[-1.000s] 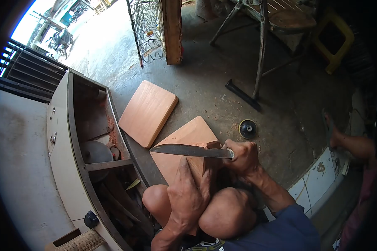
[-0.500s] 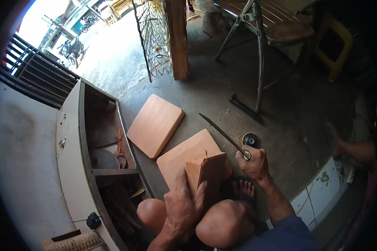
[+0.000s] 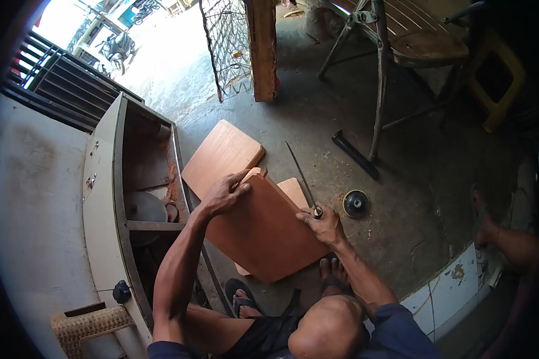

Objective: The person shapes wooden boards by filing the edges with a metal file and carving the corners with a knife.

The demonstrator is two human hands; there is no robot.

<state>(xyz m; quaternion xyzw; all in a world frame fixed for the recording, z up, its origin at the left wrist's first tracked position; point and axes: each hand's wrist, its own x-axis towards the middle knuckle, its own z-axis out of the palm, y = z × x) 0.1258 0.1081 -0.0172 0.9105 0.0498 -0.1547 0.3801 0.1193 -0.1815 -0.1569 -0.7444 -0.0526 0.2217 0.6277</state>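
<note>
Reddish-brown and rectangular, a thick wooden board (image 3: 263,233) slants across the centre of the frame, overlapping a pale wooden board (image 3: 293,192) that shows past its upper-right edge; whether the two touch cannot be told. The left hand (image 3: 224,192) pinches the held board's upper-left corner, fingers curled over the rim, apparently to steady its far end. Beside those fingers, a small wooden sliver (image 3: 264,172) stands up at the corner. The right hand (image 3: 323,227) is wrapped round the handle of a long knife with a narrow dark blade (image 3: 299,170), its thumb side against the board's right edge, so it seems to support the wood without giving up the tool; the blade points up the frame, angled clear of both hands. Left of centre, a second pale board with rounded corners (image 3: 224,158) lies flat on the grey concrete floor (image 3: 317,125), near an open cream cabinet (image 3: 105,179). Right of centre, a round black disc (image 3: 356,204) and a black bar (image 3: 354,157) rest on the floor, within easy reach, it appears.
</note>
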